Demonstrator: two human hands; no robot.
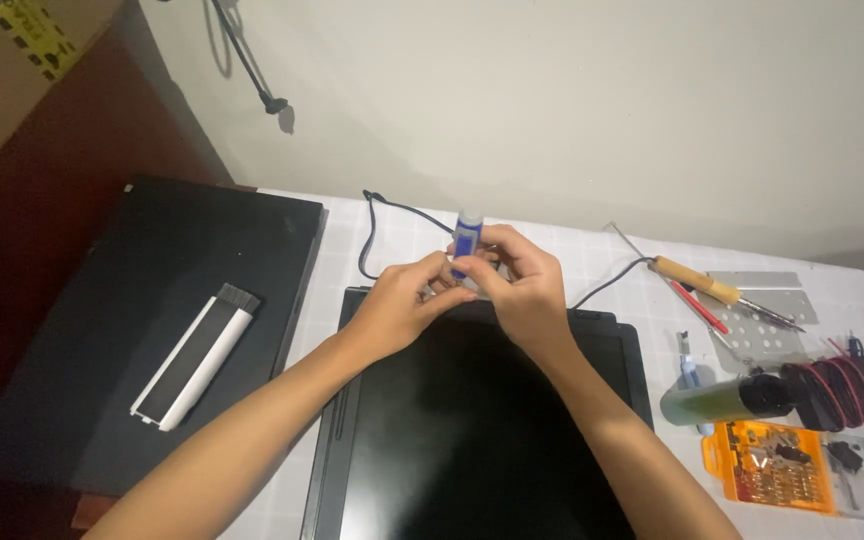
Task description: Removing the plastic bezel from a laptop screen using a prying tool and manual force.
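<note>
Over the middle of the worktop [592, 262], toward its far edge: a small tube [467, 240], blue body, pale cap end pointing up, held upright above the top edge of a black laptop [472, 440]. Mostly hidden by fingers; only upper part showing. Left hand [399, 305] curled, fingertips pinched against the lower part of the tube. Right hand [520, 283] closed around it from the other side, thumb and forefinger meeting near the blue section. Both hands touching each other, wrists low, forearms running in from the near edge across the laptop.

Along the left edge: a second black laptop [112, 330], lid shut, with a white-and-black brush [195, 356] lying on it at a slant. Toward the right edge: a soldering iron [712, 290] with a wooden handle, resting on a perforated metal plate [767, 325]; a green lighter [722, 400] just beside red coiled wires [837, 385]; an orange case of screwdriver bits [767, 465] at the near right corner. Black cable [377, 225] looping behind the hands.
</note>
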